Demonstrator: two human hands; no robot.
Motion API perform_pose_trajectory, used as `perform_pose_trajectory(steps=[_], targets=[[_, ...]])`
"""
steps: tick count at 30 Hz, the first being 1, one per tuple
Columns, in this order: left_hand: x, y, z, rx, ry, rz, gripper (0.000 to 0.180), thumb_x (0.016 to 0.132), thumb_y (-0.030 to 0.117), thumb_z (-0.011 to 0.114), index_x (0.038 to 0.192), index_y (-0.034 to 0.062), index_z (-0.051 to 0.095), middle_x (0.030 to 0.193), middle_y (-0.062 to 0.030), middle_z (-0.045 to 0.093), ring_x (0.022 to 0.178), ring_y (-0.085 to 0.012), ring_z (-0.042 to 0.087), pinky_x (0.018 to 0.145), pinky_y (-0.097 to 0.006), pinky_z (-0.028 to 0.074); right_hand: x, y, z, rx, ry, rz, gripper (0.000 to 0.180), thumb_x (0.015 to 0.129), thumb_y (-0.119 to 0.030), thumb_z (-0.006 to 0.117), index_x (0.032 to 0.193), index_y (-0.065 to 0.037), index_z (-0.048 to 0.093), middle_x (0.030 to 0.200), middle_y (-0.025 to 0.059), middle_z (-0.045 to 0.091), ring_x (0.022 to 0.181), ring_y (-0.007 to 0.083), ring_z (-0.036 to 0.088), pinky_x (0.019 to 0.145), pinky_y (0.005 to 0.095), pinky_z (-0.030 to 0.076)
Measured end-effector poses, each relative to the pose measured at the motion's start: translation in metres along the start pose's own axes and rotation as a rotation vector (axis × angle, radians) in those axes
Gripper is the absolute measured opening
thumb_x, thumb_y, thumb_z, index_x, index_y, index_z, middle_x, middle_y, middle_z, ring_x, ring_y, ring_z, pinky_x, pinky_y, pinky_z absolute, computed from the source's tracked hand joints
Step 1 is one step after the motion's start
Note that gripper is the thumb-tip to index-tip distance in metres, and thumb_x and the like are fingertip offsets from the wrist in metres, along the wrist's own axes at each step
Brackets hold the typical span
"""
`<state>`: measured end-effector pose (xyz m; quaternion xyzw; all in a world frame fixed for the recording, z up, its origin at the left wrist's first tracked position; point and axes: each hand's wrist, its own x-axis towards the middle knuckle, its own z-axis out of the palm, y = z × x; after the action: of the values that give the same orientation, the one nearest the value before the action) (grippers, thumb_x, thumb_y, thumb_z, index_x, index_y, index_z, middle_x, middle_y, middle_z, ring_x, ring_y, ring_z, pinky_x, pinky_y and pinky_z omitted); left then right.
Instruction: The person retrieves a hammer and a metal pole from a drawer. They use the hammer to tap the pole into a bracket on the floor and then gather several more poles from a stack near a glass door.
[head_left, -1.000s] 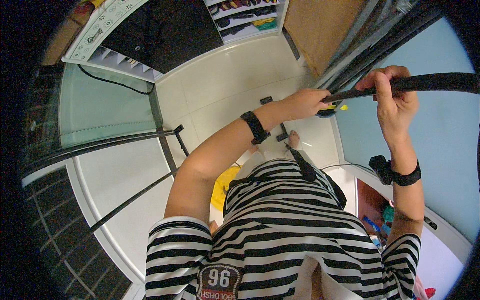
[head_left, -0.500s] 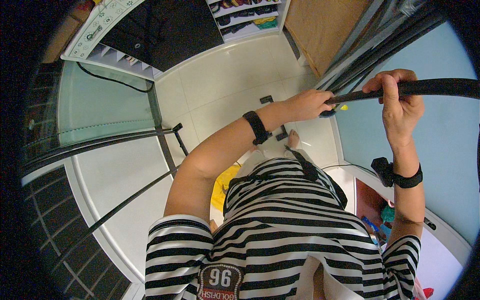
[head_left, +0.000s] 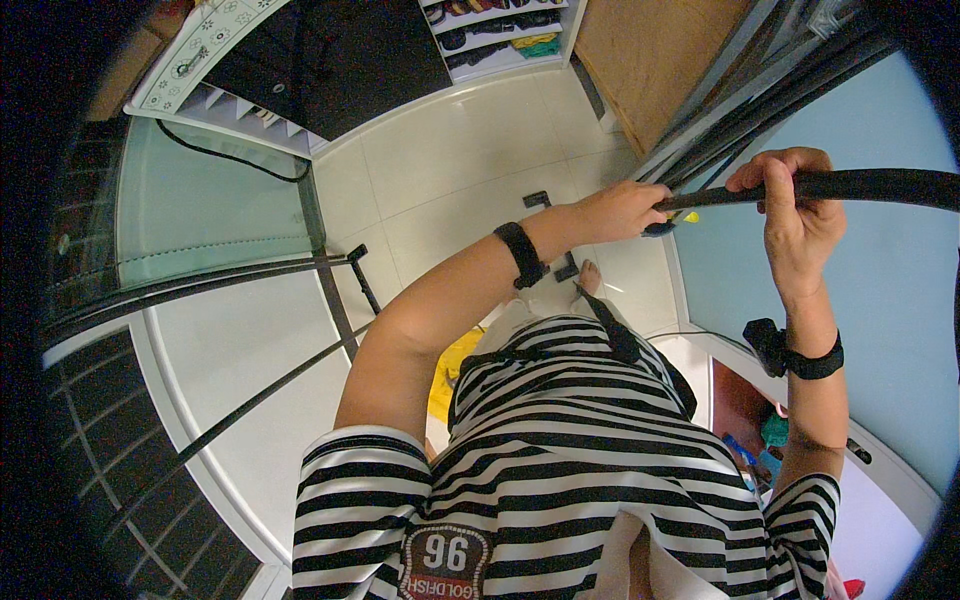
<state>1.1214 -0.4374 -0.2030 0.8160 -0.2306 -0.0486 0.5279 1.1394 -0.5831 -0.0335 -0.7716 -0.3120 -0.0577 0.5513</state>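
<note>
A long black bar (head_left: pixel 890 186) runs from the picture's right edge towards the middle, thickest at the right. My right hand (head_left: pixel 800 215) is closed round it, thumb in front. My left hand (head_left: pixel 630 210), its arm reaching across from the left, grips the bar's thinner stretch with bent fingers. Just below the left fingers hangs a dark piece with a small yellow spot (head_left: pixel 692 217) beside it; what it is I cannot make out. Each wrist wears a black band, and the right band (head_left: pixel 815 361) carries a small black block.
Black poles with crossfeet (head_left: pixel 360 275) stand on the tiled floor (head_left: pixel 420 215) at left. At the back are a dark cabinet (head_left: pixel 340 60) and a shoe shelf (head_left: pixel 500 30). Dark poles (head_left: pixel 770 110) lean by a wooden door (head_left: pixel 650 60). Yellow cloth (head_left: pixel 455 370) lies near my legs.
Both hands keep their hold on the bar. The bar's right end and my right hand sit slightly lower in the picture, and the whole view has shifted a little.
</note>
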Motion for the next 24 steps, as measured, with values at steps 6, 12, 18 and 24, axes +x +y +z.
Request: perform_pose_trajectory(steps=[6, 12, 18, 24], targets=[[-0.001, 0.003, 0.001, 0.057, -0.013, 0.008, 0.021, 0.085, 0.018, 0.05, 0.096, 0.0006, 0.052, 0.083, -0.0216, 0.058, 0.079, -0.0382, 0.056, 0.07, -0.044, 0.044, -0.002, -0.002, -0.001, 0.026, -0.005, 0.018, 0.011, 0.084, -0.006, 0.057, 0.081, -0.002, 0.047, 0.069, 0.0067, 0.059, 0.063, 0.0124, 0.058, 0.058, 0.0231, 0.048], [-0.002, 0.006, -0.001, 0.066, -0.042, -0.028, 0.02, 0.085, 0.017, 0.05, 0.095, -0.0001, 0.052, 0.083, -0.0222, 0.058, 0.082, -0.0382, 0.057, 0.07, -0.044, 0.044, -0.003, 0.001, -0.001, -0.031, -0.024, -0.012, 0.008, 0.086, -0.006, 0.053, 0.083, -0.002, 0.046, 0.071, 0.0087, 0.06, 0.062, 0.012, 0.057, 0.054, 0.0213, 0.044], [-0.004, -0.006, -0.007, 0.089, -0.022, -0.056, 0.026, 0.087, 0.026, 0.048, 0.095, 0.0009, 0.052, 0.08, -0.0211, 0.058, 0.077, -0.0369, 0.057, 0.068, -0.042, 0.045, 0.005, 0.0, 0.003, -0.001, -0.017, 0.015, 0.012, 0.082, -0.005, 0.06, 0.078, -0.003, 0.049, 0.069, 0.005, 0.059, 0.063, 0.012, 0.058, 0.058, 0.0222, 0.046], [-0.017, -0.001, -0.015, 0.078, 0.024, -0.103, 0.028, 0.085, 0.028, 0.052, 0.099, 0.0038, 0.053, 0.084, -0.0203, 0.058, 0.076, -0.0354, 0.057, 0.068, -0.043, 0.045, 0.015, 0.009, 0.016, 0.202, -0.099, -0.014, 0.004, 0.089, -0.009, 0.049, 0.089, -0.006, 0.046, 0.073, 0.0081, 0.06, 0.063, 0.0116, 0.055, 0.054, 0.0213, 0.04]])
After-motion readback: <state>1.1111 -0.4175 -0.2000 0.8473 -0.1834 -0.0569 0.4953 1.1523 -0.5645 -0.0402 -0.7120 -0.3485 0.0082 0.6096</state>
